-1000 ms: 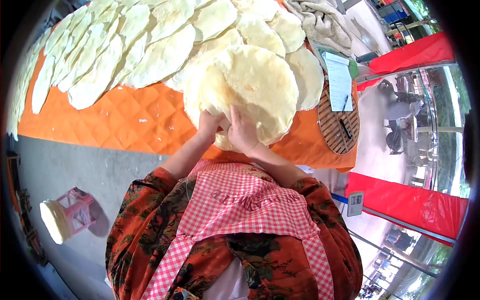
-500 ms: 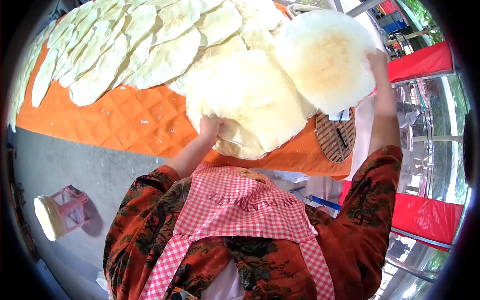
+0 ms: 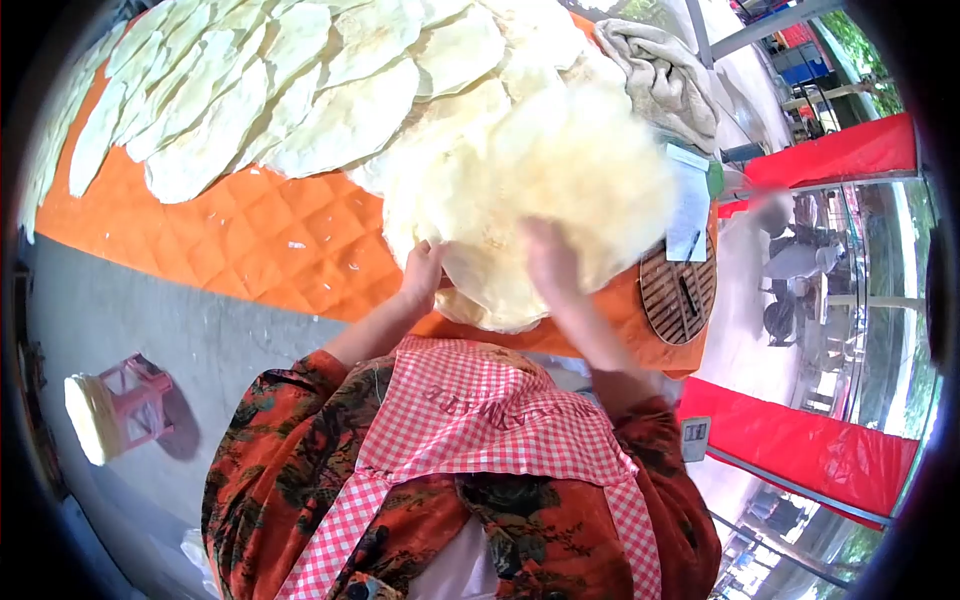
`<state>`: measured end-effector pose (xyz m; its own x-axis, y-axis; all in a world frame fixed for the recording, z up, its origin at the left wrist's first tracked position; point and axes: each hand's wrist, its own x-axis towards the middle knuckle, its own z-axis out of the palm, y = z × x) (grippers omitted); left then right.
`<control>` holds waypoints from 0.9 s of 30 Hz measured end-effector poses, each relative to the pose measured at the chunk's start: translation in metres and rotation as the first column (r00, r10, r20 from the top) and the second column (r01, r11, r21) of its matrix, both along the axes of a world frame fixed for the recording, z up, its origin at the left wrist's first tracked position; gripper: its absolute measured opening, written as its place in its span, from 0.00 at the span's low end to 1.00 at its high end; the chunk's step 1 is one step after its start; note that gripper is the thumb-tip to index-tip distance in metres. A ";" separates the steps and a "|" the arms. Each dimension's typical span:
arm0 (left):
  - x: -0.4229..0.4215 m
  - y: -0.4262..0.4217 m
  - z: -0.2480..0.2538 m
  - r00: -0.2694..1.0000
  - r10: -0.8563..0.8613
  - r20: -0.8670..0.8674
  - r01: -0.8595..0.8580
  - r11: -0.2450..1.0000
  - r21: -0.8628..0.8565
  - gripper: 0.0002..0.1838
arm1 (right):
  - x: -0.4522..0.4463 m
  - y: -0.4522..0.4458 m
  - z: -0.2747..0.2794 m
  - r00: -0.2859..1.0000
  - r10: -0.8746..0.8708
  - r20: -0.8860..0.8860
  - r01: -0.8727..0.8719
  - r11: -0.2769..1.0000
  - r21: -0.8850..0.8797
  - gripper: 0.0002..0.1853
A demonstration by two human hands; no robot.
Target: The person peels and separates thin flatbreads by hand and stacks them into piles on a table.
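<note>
Seeing the top round (image 3: 605, 180), pale and motion-blurred, over the pile of rounds (image 3: 488, 314) at the near edge of the orange-covered table (image 3: 270, 240), toward the near right corner. Roughly circular, so no clear long axis to line up on. Lies mostly forward of the right hand (image 3: 550, 265), clearly the nearer one, set over the near part. Can't tell how open or whether gripping: too blurred. Have left hand (image 3: 423, 272) nearly closed, apparently pinching the pile's left rim, thumb to fingers. Looks tight to the right: paper (image 3: 688, 195) just beside, slatted board (image 3: 662, 312) close to the near right corner, crumpled towel (image 3: 660, 78) farther along the right edge. Far left, overlapping rounds (image 3: 340, 115). Roomier leftward along the near edge, just orange cloth with small white scraps.
</note>
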<state>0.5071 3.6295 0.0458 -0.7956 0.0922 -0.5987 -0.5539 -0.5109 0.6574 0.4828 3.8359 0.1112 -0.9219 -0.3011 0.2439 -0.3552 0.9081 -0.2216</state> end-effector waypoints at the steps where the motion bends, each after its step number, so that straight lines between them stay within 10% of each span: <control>1: 0.000 -0.001 0.000 1.000 -0.025 -0.005 0.025 1.000 0.000 0.16 | 0.013 -0.017 -0.021 0.997 0.036 0.067 -0.036 0.999 -0.009 0.17; 19: 0.009 -0.005 -0.003 0.988 -0.148 -0.031 0.150 0.988 0.049 0.12 | 0.028 -0.085 -0.018 0.973 0.196 0.124 -0.188 0.979 -0.076 0.22; 23: 0.014 -0.004 0.019 0.984 -0.133 -0.116 0.163 0.937 0.308 0.15 | 0.031 -0.057 -0.016 0.919 -0.091 0.384 0.147 0.982 -0.119 0.19; 24: 0.016 -0.005 0.018 0.955 -0.150 -0.255 0.170 0.984 0.059 0.16 | 0.014 -0.035 -0.017 0.777 -0.229 0.587 0.338 0.937 -0.083 0.13; 25: 0.018 -0.007 0.015 0.905 -0.199 -0.376 0.134 0.972 -0.194 0.17 | -0.003 -0.009 -0.006 0.905 -0.120 0.407 0.279 0.892 -0.357 0.06; 27: 0.018 -0.010 -0.003 0.933 -0.088 -0.350 -0.063 0.915 -0.399 0.19 | -0.040 0.027 0.064 0.939 -0.179 0.295 0.268 0.917 -0.296 0.06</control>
